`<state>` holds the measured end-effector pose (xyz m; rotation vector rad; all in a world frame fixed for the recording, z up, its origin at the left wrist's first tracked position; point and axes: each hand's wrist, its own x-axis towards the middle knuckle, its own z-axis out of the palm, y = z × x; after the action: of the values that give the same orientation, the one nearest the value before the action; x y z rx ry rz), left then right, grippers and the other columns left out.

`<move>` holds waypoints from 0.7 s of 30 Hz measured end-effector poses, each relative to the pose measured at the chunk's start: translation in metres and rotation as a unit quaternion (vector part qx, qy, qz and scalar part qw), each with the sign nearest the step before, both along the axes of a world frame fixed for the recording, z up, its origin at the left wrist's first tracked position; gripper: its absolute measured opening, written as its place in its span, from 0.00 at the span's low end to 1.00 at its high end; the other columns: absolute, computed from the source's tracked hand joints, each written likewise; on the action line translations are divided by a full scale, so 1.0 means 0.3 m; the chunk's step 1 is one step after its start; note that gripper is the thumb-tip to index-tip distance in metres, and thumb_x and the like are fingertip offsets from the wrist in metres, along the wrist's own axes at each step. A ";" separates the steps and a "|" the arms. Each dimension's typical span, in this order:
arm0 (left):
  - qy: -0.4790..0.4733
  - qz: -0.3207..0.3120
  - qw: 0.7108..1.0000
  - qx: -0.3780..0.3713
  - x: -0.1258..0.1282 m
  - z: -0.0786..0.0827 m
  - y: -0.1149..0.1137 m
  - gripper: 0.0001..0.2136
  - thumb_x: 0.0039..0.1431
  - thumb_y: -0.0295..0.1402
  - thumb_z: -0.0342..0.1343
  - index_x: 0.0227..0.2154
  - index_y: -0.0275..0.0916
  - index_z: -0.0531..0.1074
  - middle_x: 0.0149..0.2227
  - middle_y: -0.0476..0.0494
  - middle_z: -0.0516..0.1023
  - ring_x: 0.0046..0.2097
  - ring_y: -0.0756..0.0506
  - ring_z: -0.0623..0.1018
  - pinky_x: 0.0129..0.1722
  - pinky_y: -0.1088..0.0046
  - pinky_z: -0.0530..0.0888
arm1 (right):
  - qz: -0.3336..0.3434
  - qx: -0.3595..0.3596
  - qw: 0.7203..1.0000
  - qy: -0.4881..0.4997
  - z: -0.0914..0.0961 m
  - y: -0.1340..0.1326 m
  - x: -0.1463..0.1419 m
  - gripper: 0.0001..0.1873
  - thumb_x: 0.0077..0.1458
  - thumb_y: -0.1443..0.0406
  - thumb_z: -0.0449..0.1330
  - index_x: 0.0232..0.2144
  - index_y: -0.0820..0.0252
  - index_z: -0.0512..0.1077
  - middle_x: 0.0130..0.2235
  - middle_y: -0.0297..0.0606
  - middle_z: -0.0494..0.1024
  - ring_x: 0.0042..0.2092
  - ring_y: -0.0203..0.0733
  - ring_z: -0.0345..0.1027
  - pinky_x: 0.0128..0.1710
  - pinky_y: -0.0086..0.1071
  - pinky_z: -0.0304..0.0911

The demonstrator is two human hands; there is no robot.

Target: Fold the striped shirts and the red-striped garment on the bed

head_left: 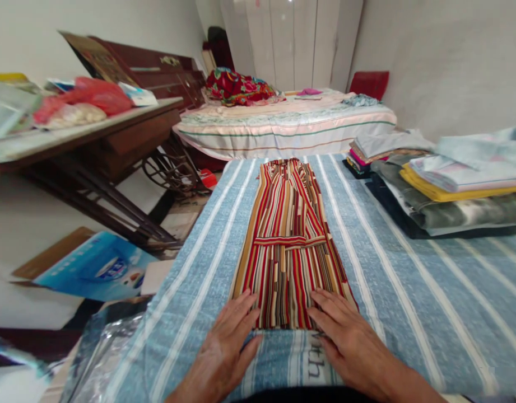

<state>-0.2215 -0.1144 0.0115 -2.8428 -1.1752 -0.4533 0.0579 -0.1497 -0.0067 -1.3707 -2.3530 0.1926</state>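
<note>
A long, narrow folded garment (288, 240) with red, tan and brown stripes lies lengthwise on a blue and white striped bedsheet (409, 291). My left hand (224, 350) lies flat and open at the garment's near left corner, fingertips on the cloth. Resting flat and open at the near right corner is my right hand (350, 341), with its fingers on the hem. Neither hand grips anything.
Stacks of folded clothes (446, 184) sit on the bed at the right. A second bed (283, 126) with a red floral bundle (236, 87) stands beyond. A sewing-machine table (85, 140) with bags stands left; a blue package (93, 271) lies on the floor.
</note>
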 end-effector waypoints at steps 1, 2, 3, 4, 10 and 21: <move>0.006 -0.001 1.000 -0.005 0.001 0.000 -0.003 0.18 0.57 0.33 0.51 0.51 0.40 0.65 0.58 0.38 0.65 0.60 0.39 0.62 0.55 0.58 0.68 | 0.002 0.001 1.000 0.000 -0.002 -0.003 0.005 0.27 0.47 0.73 0.52 0.51 0.57 0.67 0.59 0.42 0.63 0.60 0.49 0.55 0.57 0.48 0.57; 0.009 -0.001 1.000 -0.009 0.005 -0.001 -0.006 0.17 0.57 0.31 0.50 0.51 0.40 0.65 0.58 0.38 0.65 0.60 0.39 0.62 0.56 0.58 0.67 | 0.002 0.002 1.000 0.003 -0.005 -0.005 0.008 0.28 0.46 0.74 0.52 0.52 0.57 0.67 0.59 0.42 0.62 0.60 0.49 0.54 0.57 0.48 0.57; 0.010 -0.001 1.000 -0.010 0.011 -0.002 -0.008 0.17 0.57 0.30 0.49 0.51 0.40 0.65 0.58 0.39 0.65 0.61 0.39 0.62 0.56 0.57 0.67 | 0.000 0.003 1.000 0.006 -0.009 -0.007 0.010 0.29 0.45 0.75 0.51 0.52 0.57 0.67 0.59 0.43 0.63 0.60 0.49 0.54 0.57 0.48 0.57; 0.008 -0.002 1.000 -0.008 0.018 -0.003 -0.010 0.17 0.58 0.29 0.48 0.50 0.39 0.66 0.58 0.39 0.65 0.60 0.40 0.62 0.56 0.57 0.67 | -0.001 0.004 1.000 0.009 -0.013 -0.008 0.009 0.29 0.45 0.76 0.50 0.51 0.58 0.67 0.58 0.43 0.64 0.59 0.49 0.55 0.57 0.49 0.57; -0.005 -0.013 1.000 0.015 0.069 -0.013 -0.003 0.16 0.56 0.24 0.44 0.47 0.37 0.68 0.52 0.39 0.71 0.56 0.42 0.68 0.54 0.60 0.69 | -0.025 0.055 0.998 0.032 -0.019 0.011 -0.020 0.21 0.49 0.76 0.50 0.44 0.62 0.71 0.50 0.46 0.72 0.53 0.49 0.63 0.55 0.49 0.58; 0.008 -0.077 0.996 0.037 0.092 -0.017 0.083 0.13 0.59 0.28 0.46 0.46 0.37 0.69 0.49 0.38 0.72 0.51 0.41 0.72 0.50 0.61 0.70 | -0.048 0.034 0.996 -0.070 0.042 0.052 -0.052 0.14 0.52 0.69 0.54 0.42 0.67 0.71 0.47 0.48 0.71 0.50 0.52 0.60 0.51 0.44 0.58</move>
<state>-0.1939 -0.0896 0.0065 -2.8773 -0.9210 -0.4705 0.0424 -0.1340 0.0059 -1.5057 -2.3742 -0.0111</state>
